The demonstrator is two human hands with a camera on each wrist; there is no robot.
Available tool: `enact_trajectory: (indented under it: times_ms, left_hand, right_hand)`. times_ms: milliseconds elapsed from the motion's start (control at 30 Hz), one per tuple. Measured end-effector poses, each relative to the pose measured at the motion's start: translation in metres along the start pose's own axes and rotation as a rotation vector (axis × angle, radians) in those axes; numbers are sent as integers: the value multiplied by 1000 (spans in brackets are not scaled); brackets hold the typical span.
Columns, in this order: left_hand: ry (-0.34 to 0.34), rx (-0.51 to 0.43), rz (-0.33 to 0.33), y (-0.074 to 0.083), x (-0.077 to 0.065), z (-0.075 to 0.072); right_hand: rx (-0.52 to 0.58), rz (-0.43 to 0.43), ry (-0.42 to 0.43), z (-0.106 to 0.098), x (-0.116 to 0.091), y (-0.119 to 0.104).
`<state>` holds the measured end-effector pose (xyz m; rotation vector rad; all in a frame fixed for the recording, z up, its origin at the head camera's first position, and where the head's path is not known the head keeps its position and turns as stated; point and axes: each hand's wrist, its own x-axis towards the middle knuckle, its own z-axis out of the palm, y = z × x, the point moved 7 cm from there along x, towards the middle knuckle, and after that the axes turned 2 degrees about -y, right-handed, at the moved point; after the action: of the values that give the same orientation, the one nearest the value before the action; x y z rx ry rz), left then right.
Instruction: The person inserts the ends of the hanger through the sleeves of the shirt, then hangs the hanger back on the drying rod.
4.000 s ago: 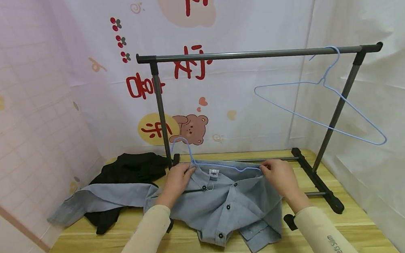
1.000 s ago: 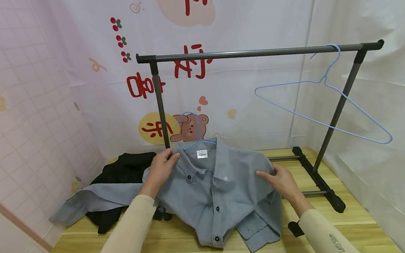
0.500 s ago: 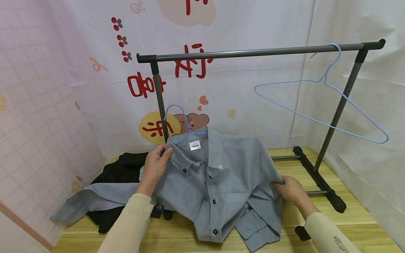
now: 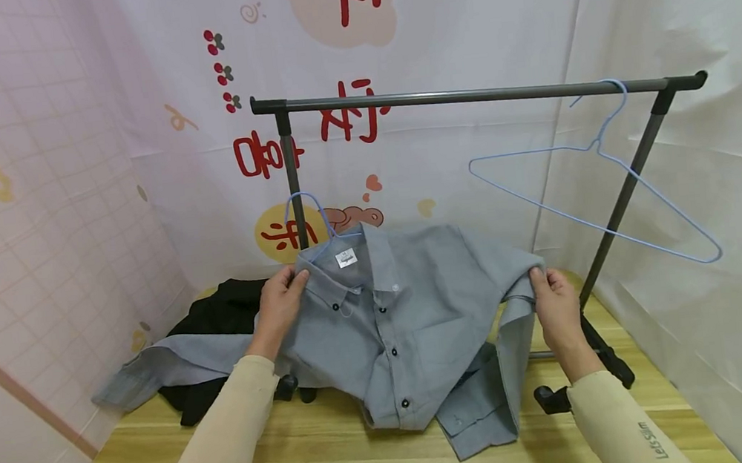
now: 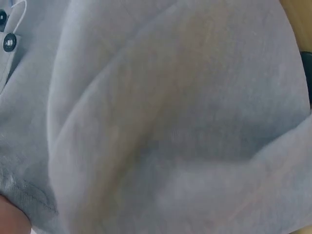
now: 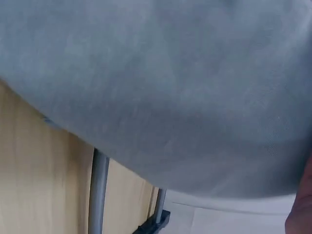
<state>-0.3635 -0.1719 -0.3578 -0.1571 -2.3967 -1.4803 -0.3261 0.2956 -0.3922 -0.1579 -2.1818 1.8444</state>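
A grey-blue button-up shirt (image 4: 430, 293) is raised in front of the rack, its lower part and a cuff hanging by the table. Inside its collar sits a light blue wire hanger (image 4: 323, 210), hook standing up; its arms are mostly hidden in the cloth. My left hand (image 4: 276, 306) pinches the shirt beside the collar, thumb on the front. At the other shoulder, my right hand (image 4: 558, 310) grips the cloth between thumb and fingers. Shirt fabric (image 5: 161, 117) fills most of the left wrist view, and also the upper part of the right wrist view.
Behind the shirt stands a dark metal clothes rack (image 4: 438, 97). A second blue wire hanger (image 4: 594, 147) hangs from its right end. Black clothing (image 4: 231, 308) lies on the wooden table (image 4: 312, 461) at left, with one shirt sleeve (image 4: 176, 362) across it.
Both hands have lifted the shirt, and the hanger's hook has risen and tilted left. The right hand let go of its earlier place, moved down, then raised the right shoulder outward.
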Motion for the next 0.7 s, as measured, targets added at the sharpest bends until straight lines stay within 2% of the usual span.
enact_trajectory:
  times_ms: [67, 167, 300, 367, 467, 533, 600, 700]
  left_hand:
    - [6, 6, 3, 1, 0, 0]
    - [-4, 33, 18, -1, 1, 3]
    - [-34, 60, 36, -1, 1, 7]
    - [-32, 57, 42, 0, 1, 8]
    - [-23, 59, 57, 2, 1, 9]
    - [-18, 62, 64, 3, 1, 10]
    - [-22, 65, 68, 4, 1, 10]
    - [-24, 54, 67, 4, 0, 11]
  right_hand:
    - [-85, -12, -94, 8, -1, -1]
    - [-291, -6, -255, 23, -6, 7]
    - [-591, -65, -371, 44, -17, 18]
    - [-694, -103, -497, 61, -27, 23]
    - [-785, -109, -744, 89, -48, 35]
    - [-859, -106, -850, 103, -62, 45]
    - [-968, -123, -888, 112, -73, 54]
    - [-1097, -166, -879, 120, -82, 64]
